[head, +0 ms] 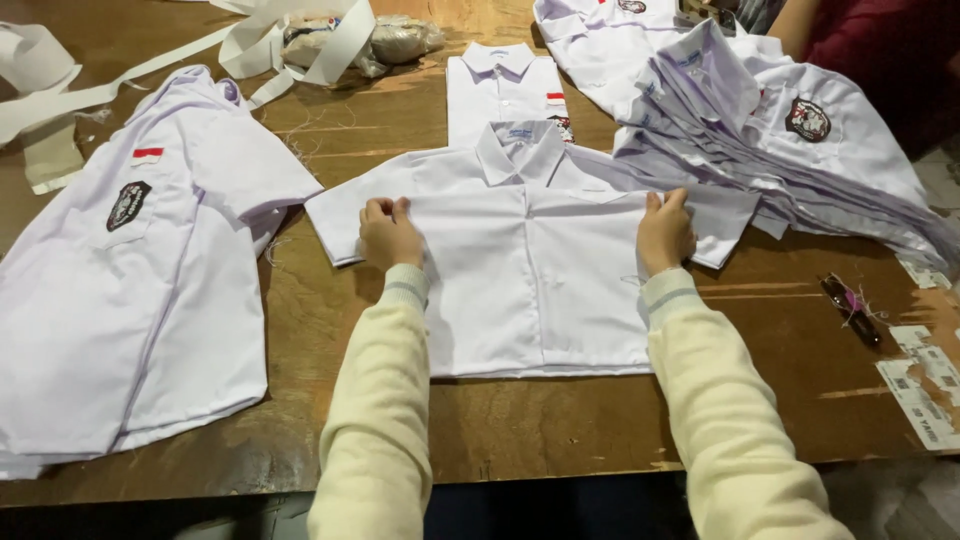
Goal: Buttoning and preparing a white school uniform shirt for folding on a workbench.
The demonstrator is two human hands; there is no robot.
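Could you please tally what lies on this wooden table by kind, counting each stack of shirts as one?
Single white shirts laid flat: 2 (one under both hands, one folded behind it)
Stacks of white shirts: 2 (left, right)
White paper strip bundles: 1
Small dark tools: 1
Total: 6

Both arms, in cream sleeves, are stretched forward side by side. The left hand [388, 233] and right hand [664, 232] are curled, knuckles up, fingers pinched.
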